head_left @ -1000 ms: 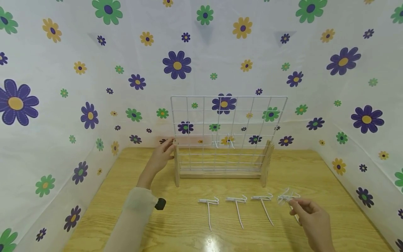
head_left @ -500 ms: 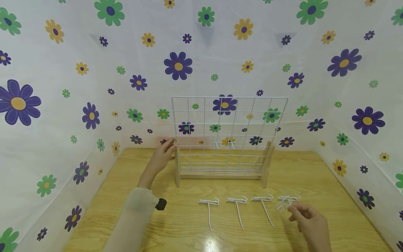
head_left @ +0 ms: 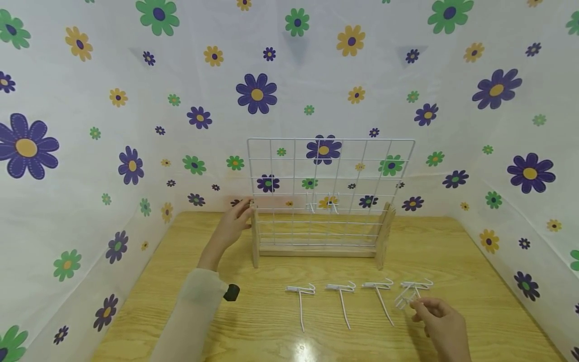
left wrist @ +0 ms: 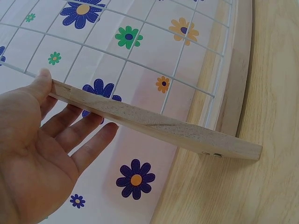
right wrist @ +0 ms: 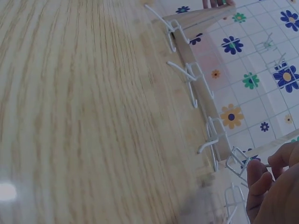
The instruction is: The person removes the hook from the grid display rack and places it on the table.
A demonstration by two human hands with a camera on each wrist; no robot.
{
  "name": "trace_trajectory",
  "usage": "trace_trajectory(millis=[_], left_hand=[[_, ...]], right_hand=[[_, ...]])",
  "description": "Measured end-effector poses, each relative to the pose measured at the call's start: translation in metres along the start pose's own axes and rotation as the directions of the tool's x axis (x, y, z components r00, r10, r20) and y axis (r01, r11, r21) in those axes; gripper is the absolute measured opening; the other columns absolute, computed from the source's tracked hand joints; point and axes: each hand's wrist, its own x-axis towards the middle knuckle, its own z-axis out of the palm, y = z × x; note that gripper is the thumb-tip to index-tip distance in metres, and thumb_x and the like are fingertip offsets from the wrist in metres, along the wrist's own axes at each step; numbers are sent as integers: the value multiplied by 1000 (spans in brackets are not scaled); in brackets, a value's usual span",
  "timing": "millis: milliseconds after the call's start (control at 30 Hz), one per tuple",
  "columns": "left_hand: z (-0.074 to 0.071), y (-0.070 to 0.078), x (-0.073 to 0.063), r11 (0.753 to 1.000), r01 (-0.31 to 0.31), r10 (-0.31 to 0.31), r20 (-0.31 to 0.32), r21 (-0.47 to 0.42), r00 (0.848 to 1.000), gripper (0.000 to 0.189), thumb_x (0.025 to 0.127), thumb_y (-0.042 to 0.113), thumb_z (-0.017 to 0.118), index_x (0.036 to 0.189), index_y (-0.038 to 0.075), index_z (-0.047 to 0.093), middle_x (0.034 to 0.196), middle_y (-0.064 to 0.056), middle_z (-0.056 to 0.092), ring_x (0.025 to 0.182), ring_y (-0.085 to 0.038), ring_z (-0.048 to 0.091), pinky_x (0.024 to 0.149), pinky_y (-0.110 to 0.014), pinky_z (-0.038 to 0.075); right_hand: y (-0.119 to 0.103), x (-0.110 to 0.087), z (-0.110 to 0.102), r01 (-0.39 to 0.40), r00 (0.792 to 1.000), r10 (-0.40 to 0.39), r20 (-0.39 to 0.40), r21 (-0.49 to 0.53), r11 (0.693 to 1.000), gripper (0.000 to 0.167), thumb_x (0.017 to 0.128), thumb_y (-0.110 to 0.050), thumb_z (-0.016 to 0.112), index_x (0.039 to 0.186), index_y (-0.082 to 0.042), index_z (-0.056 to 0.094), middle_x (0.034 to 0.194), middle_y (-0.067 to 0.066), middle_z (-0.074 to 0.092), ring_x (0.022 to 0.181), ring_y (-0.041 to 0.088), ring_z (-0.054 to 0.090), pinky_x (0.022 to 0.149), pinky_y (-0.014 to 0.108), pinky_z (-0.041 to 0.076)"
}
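Right hand [head_left: 441, 322] pinches white hook [head_left: 405, 296], lower right of frame — probably best swung clear of neighbouring hook [head_left: 421, 285]; left hand [head_left: 229, 226] grips wooden post [head_left: 255, 237], left of centre — light bracing should suffice

Two hands are showing, one left hand [head_left: 231, 223] and one right hand [head_left: 442, 320]. Seven white hooks [head_left: 342, 287] are showing in all. Four lying hooks [head_left: 377, 286] are making a row on one desk [head_left: 262, 322]. The right hand is pinching one held hook [head_left: 404, 297]. Two hanging hooks [head_left: 333, 205] are hanging on one wire grid [head_left: 338, 178]. Two wooden side posts [head_left: 255, 236] are standing, one at each end of the grid. One wooden bar [head_left: 316, 253] is running between them. One black thing [head_left: 231, 292] is sitting by the left wrist.
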Motion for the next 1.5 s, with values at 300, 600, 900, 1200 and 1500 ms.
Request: trace_trajectory(millis=[300,600,900,1200,1500], left_hand=[[0,2,-2,1000,16,-16,6,-2,1000,58,113,35,44,163,9,31,159,-23,40,138,-42,48,103,-48,56],[0,3,-1,1000,16,-16,4,-8,1000,56,113,32,44,162,10,32,161,-22,38,139,-42,47,103,-48,56],[1,1,-1,1000,21,-21,5,-4,1000,57,112,35,45,162,11,32,161,-22,38,139,-42,48,103,-48,56],[1,0,-1,1000,13,-13,8,-11,1000,57,113,34,45,162,9,33,160,-24,38,139,-43,47,105,-50,54],[0,-2,1,1000,9,-10,-2,-2,1000,58,112,36,45,161,8,34,159,-24,39,139,-43,47,104,-50,55]], right_hand=[[5,0,0,27,1000,-26,11,-29,999,38,99,-30,73,117,3,66,83,1,75,63,14,56,55,23,54],[6,0,1,4,1000,-5,17,10,1000,26,97,-25,75,109,-2,71,81,2,74,63,14,58,56,23,55],[12,3,-1,2,999,1,54,-47,999,37,96,-30,76,112,3,70,82,1,75,73,13,64,60,23,58],[12,4,0,-10,998,15,56,-85,996,43,97,-34,75,115,4,69,82,1,75,68,15,62,57,24,56],[12,3,-2,48,997,-33,72,-214,976,35,98,-20,70,113,11,68,80,1,72,69,16,64,55,25,55]])
